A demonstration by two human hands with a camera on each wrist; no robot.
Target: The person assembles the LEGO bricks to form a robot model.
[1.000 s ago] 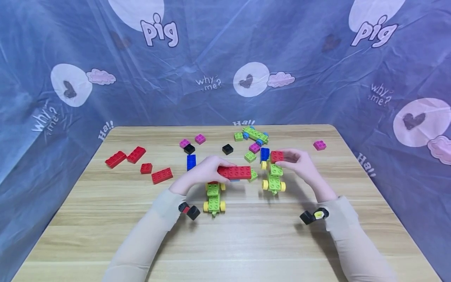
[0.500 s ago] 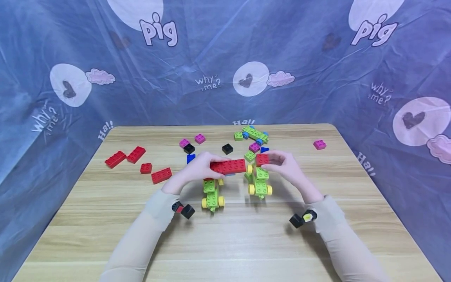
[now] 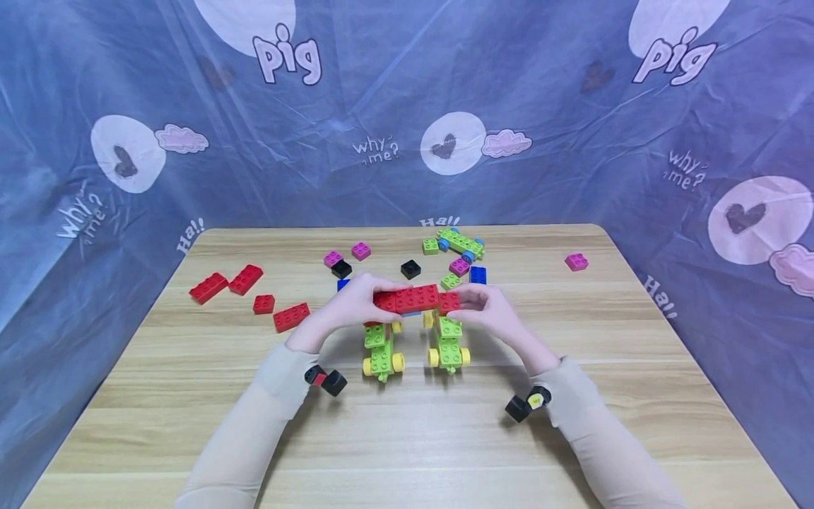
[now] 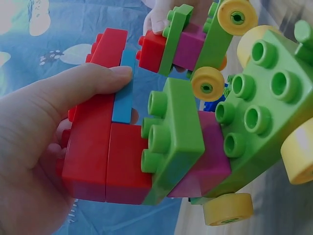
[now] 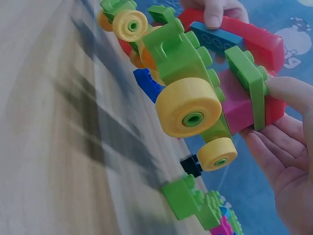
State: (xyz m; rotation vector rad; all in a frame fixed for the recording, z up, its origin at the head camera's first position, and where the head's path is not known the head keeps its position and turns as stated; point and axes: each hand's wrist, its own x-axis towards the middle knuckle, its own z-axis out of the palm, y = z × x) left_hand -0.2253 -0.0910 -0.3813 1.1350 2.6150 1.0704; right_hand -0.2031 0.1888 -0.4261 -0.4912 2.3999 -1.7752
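My left hand (image 3: 352,304) grips a long red brick row (image 3: 416,298) on top of a green wheeled car base (image 3: 381,359) with yellow wheels. Under that row sits a blue brick (image 4: 125,93), beneath my left thumb; a magenta brick (image 4: 208,154) and a green brick (image 4: 171,139) form the stack below. My right hand (image 3: 491,311) pinches a red brick (image 3: 449,302) atop a second green car base (image 3: 449,352), also yellow-wheeled, with its own magenta brick (image 5: 237,103). Both cars appear raised off the table. Whether the row's right end touches the second car's brick, I cannot tell.
Loose red bricks (image 3: 291,317) lie on the left of the table (image 3: 407,438). Further back are magenta bricks (image 3: 360,250), black bricks (image 3: 410,268), a blue brick (image 3: 478,275) and a green car base with blue wheels (image 3: 461,242). One magenta brick (image 3: 576,262) lies far right.
My right hand has carried its car left and slightly nearer to me, up beside the other car. My left hand has shifted a little left with its car. Both grips stay the same.
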